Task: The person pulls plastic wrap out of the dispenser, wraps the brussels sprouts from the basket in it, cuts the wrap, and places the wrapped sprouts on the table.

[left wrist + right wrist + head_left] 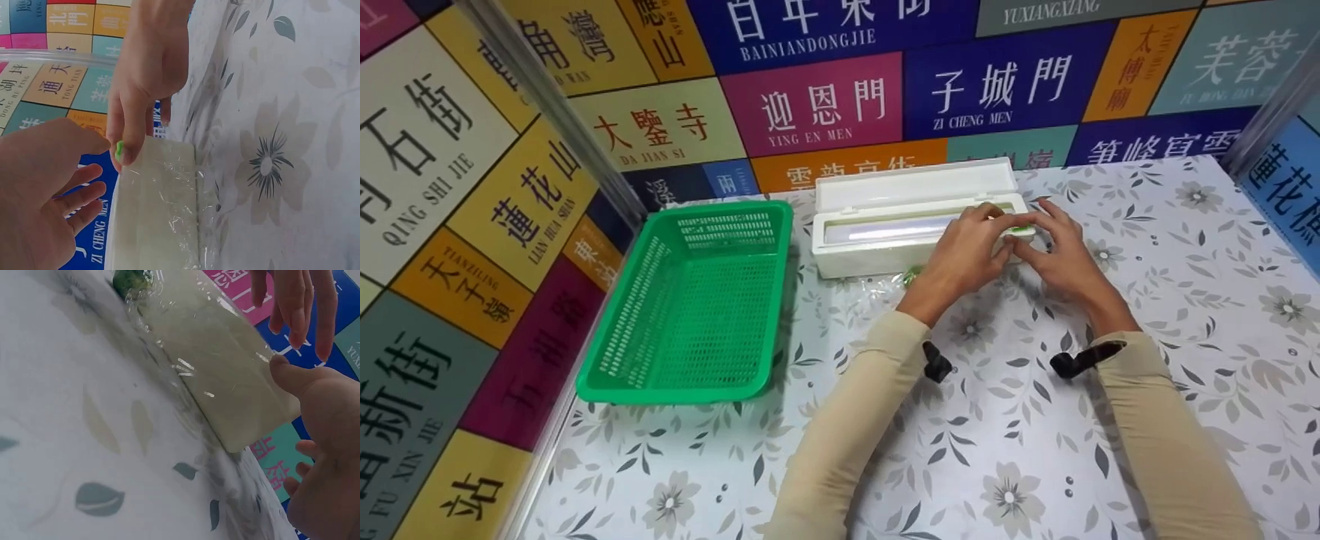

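Note:
A white cling film box (855,259) lies with its lid raised, a pale roll visible inside. My right hand (1061,247) is at the box's right end, where thumb and finger pinch a small bright green slider (119,149) on the front rim. Beside it, my left hand (971,251) reaches over the box, its index fingertip right at the slider and the other fingers loosely bent. Clear cling film (194,374) hangs crinkled down the box front onto the table. A green leafy-looking piece (132,282) lies by the film, partly hidden behind my left wrist in the head view.
An empty green plastic basket (682,300) stands to the left of the box. The table wears a white floral cloth (982,450). Printed panels (825,105) rise behind and at both sides, close to the box's raised lid.

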`<state>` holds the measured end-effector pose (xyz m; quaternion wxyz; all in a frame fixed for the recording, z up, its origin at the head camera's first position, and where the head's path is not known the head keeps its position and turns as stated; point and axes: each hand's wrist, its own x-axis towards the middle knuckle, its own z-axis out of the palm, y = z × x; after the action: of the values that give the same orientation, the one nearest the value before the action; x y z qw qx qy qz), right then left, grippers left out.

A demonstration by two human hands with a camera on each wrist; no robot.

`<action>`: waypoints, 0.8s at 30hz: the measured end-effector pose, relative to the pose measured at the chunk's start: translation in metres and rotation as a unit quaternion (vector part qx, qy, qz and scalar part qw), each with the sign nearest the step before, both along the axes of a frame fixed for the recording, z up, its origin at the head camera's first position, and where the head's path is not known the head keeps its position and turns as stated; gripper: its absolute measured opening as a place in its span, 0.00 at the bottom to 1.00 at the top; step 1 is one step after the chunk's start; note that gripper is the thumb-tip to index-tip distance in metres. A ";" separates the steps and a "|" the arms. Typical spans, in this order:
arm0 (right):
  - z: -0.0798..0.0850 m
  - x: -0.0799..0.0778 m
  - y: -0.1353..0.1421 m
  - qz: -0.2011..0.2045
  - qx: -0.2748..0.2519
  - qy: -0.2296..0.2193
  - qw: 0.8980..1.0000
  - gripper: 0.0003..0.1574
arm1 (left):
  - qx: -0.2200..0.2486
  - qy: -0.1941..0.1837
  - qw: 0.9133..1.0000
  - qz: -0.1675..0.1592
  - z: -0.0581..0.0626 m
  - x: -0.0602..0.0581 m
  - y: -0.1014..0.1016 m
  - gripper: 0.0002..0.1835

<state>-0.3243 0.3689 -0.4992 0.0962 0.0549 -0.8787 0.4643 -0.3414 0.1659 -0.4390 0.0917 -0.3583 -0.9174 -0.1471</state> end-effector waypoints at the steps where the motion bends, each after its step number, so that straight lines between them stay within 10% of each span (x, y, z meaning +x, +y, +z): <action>1: -0.001 0.000 0.000 -0.003 0.001 0.002 1.000 0.29 | -0.008 0.003 1.000 0.001 -0.001 -0.001 0.002 0.22; 11: -0.008 -0.002 -0.001 0.009 -0.004 0.023 1.000 0.30 | -0.114 0.101 0.987 0.048 -0.008 -0.006 0.011 0.23; 24: -0.011 -0.001 -0.002 0.019 -0.027 0.009 0.999 0.31 | -0.086 0.084 0.992 0.032 -0.019 -0.013 0.008 0.23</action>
<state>-0.3258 0.3672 -0.5102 0.0964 0.0728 -0.8640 0.4888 -0.3545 0.1735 -0.4580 0.1414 -0.3468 -0.9266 -0.0341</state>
